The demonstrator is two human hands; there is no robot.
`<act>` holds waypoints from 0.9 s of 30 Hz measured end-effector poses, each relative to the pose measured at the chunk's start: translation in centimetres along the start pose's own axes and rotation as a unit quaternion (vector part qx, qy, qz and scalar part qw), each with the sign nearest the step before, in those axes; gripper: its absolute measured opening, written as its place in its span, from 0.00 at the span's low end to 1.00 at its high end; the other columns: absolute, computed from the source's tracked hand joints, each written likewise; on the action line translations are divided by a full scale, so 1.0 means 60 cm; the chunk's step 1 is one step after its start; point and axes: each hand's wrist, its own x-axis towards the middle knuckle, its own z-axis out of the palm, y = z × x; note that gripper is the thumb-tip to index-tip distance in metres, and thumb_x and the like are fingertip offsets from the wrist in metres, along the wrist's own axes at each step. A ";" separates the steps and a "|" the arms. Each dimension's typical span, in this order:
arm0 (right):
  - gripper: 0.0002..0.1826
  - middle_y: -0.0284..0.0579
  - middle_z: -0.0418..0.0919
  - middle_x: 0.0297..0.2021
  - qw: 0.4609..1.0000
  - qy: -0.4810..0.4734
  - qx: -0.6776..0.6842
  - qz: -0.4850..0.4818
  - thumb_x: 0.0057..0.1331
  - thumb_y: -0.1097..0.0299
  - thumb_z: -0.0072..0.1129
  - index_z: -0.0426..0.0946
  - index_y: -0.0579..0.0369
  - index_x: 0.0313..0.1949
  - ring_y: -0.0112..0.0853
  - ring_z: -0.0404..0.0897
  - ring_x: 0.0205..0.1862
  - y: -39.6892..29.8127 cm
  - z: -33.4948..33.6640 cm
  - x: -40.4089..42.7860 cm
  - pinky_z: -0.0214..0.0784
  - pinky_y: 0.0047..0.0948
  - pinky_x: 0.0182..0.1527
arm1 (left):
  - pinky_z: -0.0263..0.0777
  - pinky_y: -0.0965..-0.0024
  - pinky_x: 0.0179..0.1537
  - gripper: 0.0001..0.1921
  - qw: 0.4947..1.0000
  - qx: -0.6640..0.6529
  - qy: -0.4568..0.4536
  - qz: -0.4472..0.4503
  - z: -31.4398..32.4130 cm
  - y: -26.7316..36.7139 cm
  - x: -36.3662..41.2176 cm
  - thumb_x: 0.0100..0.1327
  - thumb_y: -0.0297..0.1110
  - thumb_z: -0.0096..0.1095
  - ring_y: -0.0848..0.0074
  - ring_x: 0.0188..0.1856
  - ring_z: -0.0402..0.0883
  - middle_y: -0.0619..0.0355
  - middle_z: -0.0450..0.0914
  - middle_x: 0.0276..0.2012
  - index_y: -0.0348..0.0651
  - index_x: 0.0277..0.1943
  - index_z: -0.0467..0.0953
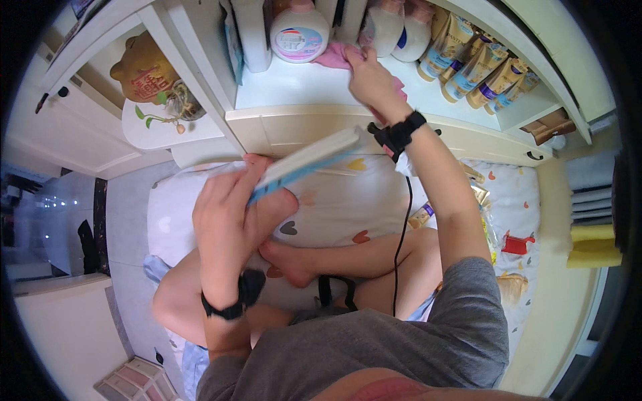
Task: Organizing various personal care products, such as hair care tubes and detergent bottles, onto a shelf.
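Note:
My left hand (225, 210) grips a thick white block with a blue edge (313, 158), likely a book or a pack, slightly blurred and held above my foot. At the white shelf (291, 90), my right hand (373, 82) presses a pink cloth (335, 56) against the shelf surface. Part of the cloth hangs beneath my palm. Just left of the cloth stands a white plastic bottle with a pink cap (299, 35). Two more white bottles (383, 30) are behind my fingers. Several Pantene tubes (449, 45) stand along the shelf's right part.
A drawer front (311, 131) runs below the shelf. On the heart-print bedding (326, 225) lie another tube (420, 215) and a red object (516, 244). A black cable (401, 240) hangs from my right wrist. At left, a golden figurine (148, 75) sits behind a small plant (183, 103).

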 end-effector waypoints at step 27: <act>0.21 0.56 0.73 0.55 0.997 -0.065 -0.042 0.000 0.62 0.70 0.46 0.72 0.51 0.55 0.52 0.73 0.54 0.045 -0.031 -0.043 0.68 0.43 0.55 | 0.69 0.61 0.46 0.21 0.997 -0.061 0.002 -0.052 -0.167 -0.077 -0.142 0.46 0.23 0.52 0.58 0.40 0.76 0.49 0.78 0.37 0.36 0.46 0.79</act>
